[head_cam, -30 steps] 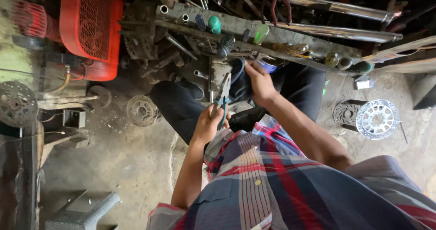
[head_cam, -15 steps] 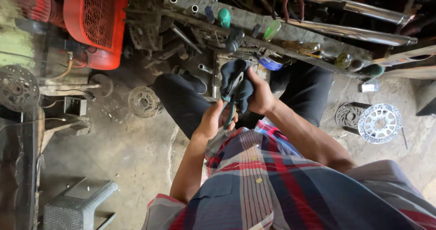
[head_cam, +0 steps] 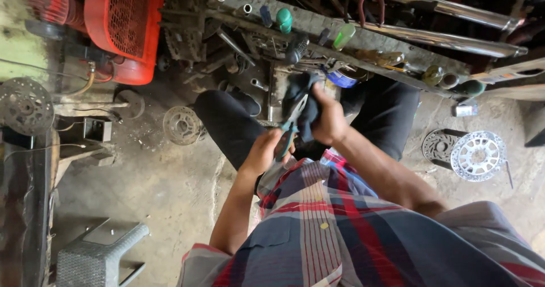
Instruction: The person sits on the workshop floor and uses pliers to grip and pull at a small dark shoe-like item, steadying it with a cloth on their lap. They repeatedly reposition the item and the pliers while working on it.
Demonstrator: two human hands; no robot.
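The left hand (head_cam: pixel 262 152) grips teal-handled metal pliers (head_cam: pixel 287 129); at its two o'clock, touching, the right hand (head_cam: pixel 327 119) clutches a dark crumpled cloth (head_cam: pixel 301 97) wrapped around their upper part.

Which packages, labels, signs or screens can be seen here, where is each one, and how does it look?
Round tin: on the cluttered workbench just beyond the right hand, blue side with a pale top; partly hidden.
Small box-like item: on the ground right of the dark trousers, pale grey; too small to tell more.
No signs or screens are visible.
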